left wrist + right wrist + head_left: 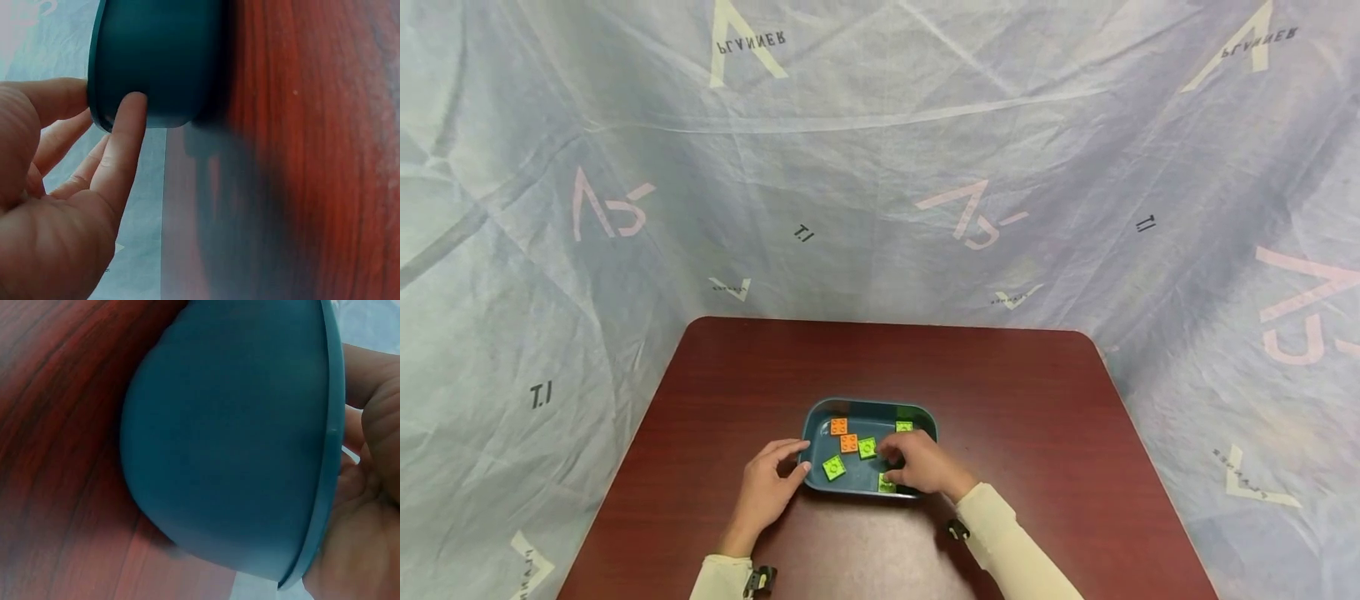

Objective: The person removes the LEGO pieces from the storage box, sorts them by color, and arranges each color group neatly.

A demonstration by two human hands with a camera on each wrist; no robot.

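A dark teal tray (pixel 857 492) stands on the table with orange and green toy building blocks in it. My left hand (pixel 769 483) holds the tray's left end; in the left wrist view one fingertip (pixel 134 103) lies against the outer wall. Over the right part of the tray, my right hand (pixel 921 463) reaches in with thumb and index finger apart. Its index is close to a green block (pixel 867 448), its thumb over another green block (pixel 887 483). The tray wall (pixel 231 437) hides those fingertips in the right wrist view.
Two orange blocks (pixel 848 443) lie left of centre in the tray. Another green block (pixel 833 467) lies at the front left, one more (pixel 904 427) at the back right. The reddish-brown table (pixel 1015 400) meets a hanging printed sheet (pixel 865 208) behind.
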